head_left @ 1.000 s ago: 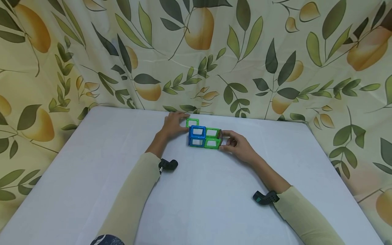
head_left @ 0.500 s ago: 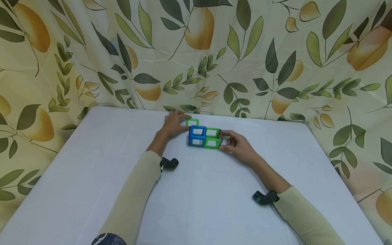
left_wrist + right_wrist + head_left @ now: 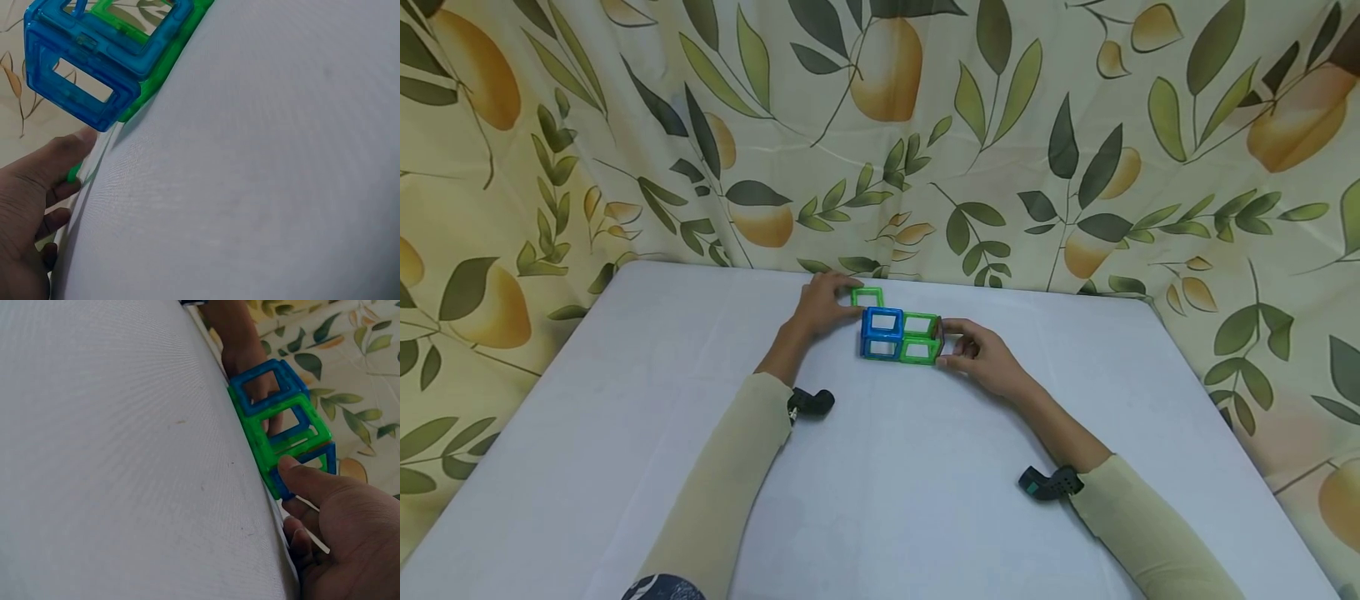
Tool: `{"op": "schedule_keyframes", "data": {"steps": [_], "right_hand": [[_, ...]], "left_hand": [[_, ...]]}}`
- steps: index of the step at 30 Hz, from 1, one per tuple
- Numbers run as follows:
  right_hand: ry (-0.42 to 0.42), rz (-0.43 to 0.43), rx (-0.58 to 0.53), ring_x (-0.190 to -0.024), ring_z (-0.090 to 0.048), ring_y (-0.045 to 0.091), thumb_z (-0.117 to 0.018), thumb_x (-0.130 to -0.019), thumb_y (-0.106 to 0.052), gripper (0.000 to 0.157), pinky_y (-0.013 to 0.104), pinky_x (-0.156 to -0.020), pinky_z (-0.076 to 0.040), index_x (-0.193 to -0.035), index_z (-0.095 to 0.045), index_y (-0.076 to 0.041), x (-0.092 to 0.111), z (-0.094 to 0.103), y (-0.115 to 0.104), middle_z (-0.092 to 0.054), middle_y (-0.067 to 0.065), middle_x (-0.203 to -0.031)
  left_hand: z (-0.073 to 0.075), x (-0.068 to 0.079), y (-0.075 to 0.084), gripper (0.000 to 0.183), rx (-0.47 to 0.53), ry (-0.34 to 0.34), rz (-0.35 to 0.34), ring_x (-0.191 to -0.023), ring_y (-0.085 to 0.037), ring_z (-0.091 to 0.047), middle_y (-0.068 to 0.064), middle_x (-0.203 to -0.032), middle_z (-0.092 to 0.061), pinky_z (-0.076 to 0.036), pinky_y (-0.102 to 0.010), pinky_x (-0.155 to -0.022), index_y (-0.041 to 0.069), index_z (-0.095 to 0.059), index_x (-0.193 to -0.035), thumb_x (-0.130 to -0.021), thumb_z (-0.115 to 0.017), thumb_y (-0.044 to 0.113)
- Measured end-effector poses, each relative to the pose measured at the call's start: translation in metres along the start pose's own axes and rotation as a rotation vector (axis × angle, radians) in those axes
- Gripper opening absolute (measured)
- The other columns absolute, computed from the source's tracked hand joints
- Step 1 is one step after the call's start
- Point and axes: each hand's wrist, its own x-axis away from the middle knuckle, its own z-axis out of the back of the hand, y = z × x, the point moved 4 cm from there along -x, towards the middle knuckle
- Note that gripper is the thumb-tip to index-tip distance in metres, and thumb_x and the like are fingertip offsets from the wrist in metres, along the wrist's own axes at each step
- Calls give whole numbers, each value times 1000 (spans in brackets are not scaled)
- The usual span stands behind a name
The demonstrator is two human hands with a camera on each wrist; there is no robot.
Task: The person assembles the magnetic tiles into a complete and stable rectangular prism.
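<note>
A box-like block of magnetic tiles (image 3: 882, 337), blue at the left and green at the right, stands on the white table. My right hand (image 3: 985, 354) grips its right end, with thumb and fingers at the end tile; the right wrist view shows the thumb on the corner where green and blue frames (image 3: 255, 432) meet. Behind the block's left part is a separate green square tile (image 3: 868, 291). My left hand (image 3: 822, 305) pinches that tile at its left side between thumb and fingers. In the left wrist view only a sliver of green tile (image 3: 74, 172) shows by the fingers.
The white tabletop (image 3: 880, 483) spreads in front of the block and to both sides. Close behind its far edge hangs a fruit-and-leaf patterned curtain (image 3: 842, 167). Black wrist cameras (image 3: 1051, 484) sit on both forearms.
The green square tile has shifted slightly left and back along with my left hand's fingers. The block and my right hand have stayed in place.
</note>
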Motion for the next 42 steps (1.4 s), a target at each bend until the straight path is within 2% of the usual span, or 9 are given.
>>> {"op": "schedule_keyframes", "data": {"steps": [6,12,17,23,29,42], "right_hand": [[-3,6,-2,-88,-53,27,-82,-92,-8,61,26,-73,-43,-147,-56,-3,0,0,0,-64,16,-120],[3,4,-1,-87,-53,26,-82,-92,-8,60,26,-72,-43,-147,-57,-3,0,0,0,-64,15,-117],[7,5,4,-85,-52,26,-82,-92,-8,60,27,-71,-43,-146,-58,-3,1,-1,2,-64,15,-109],[2,11,7,-85,-52,26,-82,-92,-10,60,27,-72,-43,-147,-57,-3,1,-1,3,-64,15,-107],[3,12,7,-85,-52,25,-82,-92,-9,61,27,-72,-43,-147,-57,-3,1,0,2,-64,15,-109],[-2,10,0,-85,-52,26,-82,-92,-10,61,27,-71,-43,-147,-57,-2,1,0,0,-64,15,-110]], "left_hand": [[2,2,0,49,72,24,8,-136,-31,-48,-9,-145,-60,-30,-55,-117,14,-72,-135,-89,-86,26],[4,7,-2,51,213,59,36,-119,-27,-53,-7,-130,-60,-45,-45,-103,14,-71,-136,-89,-88,25],[7,11,2,52,261,64,32,-115,-27,-52,-7,-126,-59,-48,-42,-98,13,-70,-137,-90,-87,26],[14,11,12,50,256,69,-31,-113,-29,-53,-10,-127,-61,-49,-42,-91,9,-70,-136,-91,-85,25],[20,9,24,49,232,84,-82,-111,-28,-52,-9,-124,-61,-48,-40,-84,11,-71,-135,-91,-85,26],[27,20,46,52,221,111,-182,-108,-28,-53,-12,-122,-62,-47,-41,-85,5,-71,-133,-88,-86,26]]}}
